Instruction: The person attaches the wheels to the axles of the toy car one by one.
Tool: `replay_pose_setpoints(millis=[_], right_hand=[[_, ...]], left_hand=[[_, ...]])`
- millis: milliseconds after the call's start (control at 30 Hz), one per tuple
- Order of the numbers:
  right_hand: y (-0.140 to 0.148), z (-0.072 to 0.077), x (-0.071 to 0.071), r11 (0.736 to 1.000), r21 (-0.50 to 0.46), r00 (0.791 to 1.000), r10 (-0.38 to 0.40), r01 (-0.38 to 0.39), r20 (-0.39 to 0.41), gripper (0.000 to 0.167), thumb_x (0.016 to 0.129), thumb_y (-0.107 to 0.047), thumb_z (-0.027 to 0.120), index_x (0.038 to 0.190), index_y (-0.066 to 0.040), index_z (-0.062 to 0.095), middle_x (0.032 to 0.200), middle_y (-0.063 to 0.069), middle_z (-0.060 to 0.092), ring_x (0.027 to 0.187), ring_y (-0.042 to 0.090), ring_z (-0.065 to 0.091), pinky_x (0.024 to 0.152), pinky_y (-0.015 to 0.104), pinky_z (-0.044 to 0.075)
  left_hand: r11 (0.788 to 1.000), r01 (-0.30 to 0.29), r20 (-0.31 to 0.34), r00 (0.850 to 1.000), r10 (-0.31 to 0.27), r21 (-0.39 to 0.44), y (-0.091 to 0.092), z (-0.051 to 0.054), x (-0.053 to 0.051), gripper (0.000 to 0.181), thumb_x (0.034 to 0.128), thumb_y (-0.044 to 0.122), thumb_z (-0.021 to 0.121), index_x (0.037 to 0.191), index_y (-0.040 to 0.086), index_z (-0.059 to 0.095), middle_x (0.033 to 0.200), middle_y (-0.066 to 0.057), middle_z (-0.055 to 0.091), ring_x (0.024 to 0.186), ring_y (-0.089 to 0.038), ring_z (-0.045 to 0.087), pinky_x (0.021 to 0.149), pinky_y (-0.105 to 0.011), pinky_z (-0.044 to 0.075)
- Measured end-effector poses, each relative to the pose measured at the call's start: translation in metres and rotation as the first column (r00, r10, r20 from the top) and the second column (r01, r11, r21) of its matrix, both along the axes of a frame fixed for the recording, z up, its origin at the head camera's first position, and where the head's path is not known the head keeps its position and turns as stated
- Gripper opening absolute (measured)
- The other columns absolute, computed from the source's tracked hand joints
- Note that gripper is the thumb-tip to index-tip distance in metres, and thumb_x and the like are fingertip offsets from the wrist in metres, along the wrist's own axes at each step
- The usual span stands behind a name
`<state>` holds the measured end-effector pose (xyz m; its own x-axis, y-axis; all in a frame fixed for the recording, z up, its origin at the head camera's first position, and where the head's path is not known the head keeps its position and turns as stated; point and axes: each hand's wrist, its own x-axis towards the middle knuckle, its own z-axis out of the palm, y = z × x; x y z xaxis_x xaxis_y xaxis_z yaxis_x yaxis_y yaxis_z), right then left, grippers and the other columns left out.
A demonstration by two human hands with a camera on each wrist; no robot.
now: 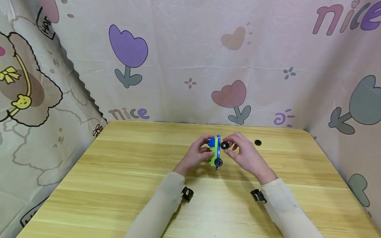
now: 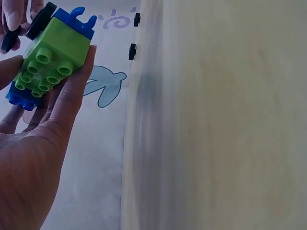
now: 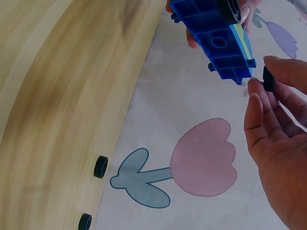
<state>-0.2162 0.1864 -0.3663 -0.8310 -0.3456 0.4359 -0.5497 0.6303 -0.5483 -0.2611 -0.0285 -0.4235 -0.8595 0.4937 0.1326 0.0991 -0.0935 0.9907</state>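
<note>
Lime-green and blue plastic is what's in play here: a little toy car [image 1: 214, 152] held up over the wooden table [image 1: 119, 172], a bit right of centre, tipped so its blue base [image 3: 213, 40] faces the right hand. Left hand [image 1: 194, 156] comes in from the lower left, forearm angled up and inward, and it's got the car gripped by the blocks, thumb on one side and fingers on the other. From the left wrist you can see the studs on the green part sitting right between them.

Right hand [image 1: 247, 156] mirrors it, forearm slanting up and in from the lower right, palm partly turned up in its wrist view. Thumb and fingertips are pinched on a loose black wheel [image 3: 268, 79], held just beside the pegs at one end of the base, looks like a small gap there. Other fingers are bent. One mounted wheel [image 1: 218, 162] is already at the car's near end.

Two spare wheels [image 3: 100, 166] stand out near the table edge in the wrist shots. Both cream sleeves [image 1: 162, 201] reach the wrists.
</note>
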Motion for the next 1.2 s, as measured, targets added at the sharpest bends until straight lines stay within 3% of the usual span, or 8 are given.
replay_pose_setpoints(millis=[200, 433, 800, 1033, 1200], right_hand=[[-0.0019, -0.0017, -0.0018, 1.000, -0.017, 1.000, 0.010, -0.010, 0.006, 0.032, 0.085, 0.000, 0.075, 0.115, -0.002, 0.064, 0.108, 0.004, 0.059, 0.090, 0.025, 0.060, 0.078, 0.041, 0.053], [-0.0050, -0.0040, -0.0039, 0.998, -0.046, 0.999, 0.030, -0.031, -0.017, 0.034, 0.083, 0.003, 0.076, 0.113, -0.004, 0.062, 0.106, 0.004, 0.058, 0.089, 0.019, 0.059, 0.078, 0.039, 0.054], [-0.0076, -0.0055, -0.0065, 0.999, -0.040, 1.000, 0.014, -0.015, -0.013, 0.033, 0.084, 0.001, 0.075, 0.113, -0.004, 0.060, 0.106, 0.006, 0.057, 0.089, 0.019, 0.059, 0.077, 0.037, 0.053], [-0.0081, -0.0077, -0.0069, 0.999, -0.033, 1.000, 0.018, -0.018, 0.002, 0.032, 0.085, 0.000, 0.075, 0.114, -0.004, 0.060, 0.107, 0.005, 0.056, 0.091, 0.022, 0.058, 0.078, 0.045, 0.053], [-0.0091, -0.0080, -0.0067, 0.999, -0.029, 1.000, 0.023, -0.023, -0.004, 0.032, 0.086, 0.001, 0.074, 0.114, -0.002, 0.060, 0.108, 0.006, 0.056, 0.094, 0.024, 0.059, 0.081, 0.044, 0.053]], left_hand=[[1.000, -0.005, 0.014, 1.000, 0.005, -0.007, 0.0002, 0.0018, 0.0011, 0.059, 0.0919, -0.001, 0.065, 0.143, 0.022, 0.047, 0.135, -0.011, 0.047, 0.109, -0.029, 0.061, 0.080, -0.041, 0.056], [1.000, -0.006, 0.016, 1.000, 0.006, -0.011, 0.0011, 0.0029, 0.0017, 0.057, 0.0922, -0.001, 0.064, 0.142, 0.021, 0.047, 0.131, -0.013, 0.051, 0.109, -0.030, 0.060, 0.079, -0.042, 0.056], [0.999, 0.001, 0.001, 1.000, -0.001, -0.048, 0.0019, 0.0033, 0.0022, 0.058, 0.0920, 0.003, 0.066, 0.144, 0.017, 0.046, 0.126, -0.014, 0.054, 0.108, -0.030, 0.061, 0.079, -0.042, 0.056], [0.999, -0.004, 0.002, 1.000, 0.004, -0.053, 0.0028, 0.0026, 0.0022, 0.058, 0.0914, 0.002, 0.066, 0.142, 0.021, 0.047, 0.126, -0.011, 0.056, 0.107, -0.029, 0.061, 0.079, -0.042, 0.057], [0.999, 0.005, -0.009, 1.000, -0.005, -0.045, 0.0032, 0.0017, 0.0026, 0.057, 0.0919, 0.003, 0.066, 0.142, 0.021, 0.047, 0.126, -0.011, 0.056, 0.106, -0.028, 0.061, 0.078, -0.042, 0.057]])
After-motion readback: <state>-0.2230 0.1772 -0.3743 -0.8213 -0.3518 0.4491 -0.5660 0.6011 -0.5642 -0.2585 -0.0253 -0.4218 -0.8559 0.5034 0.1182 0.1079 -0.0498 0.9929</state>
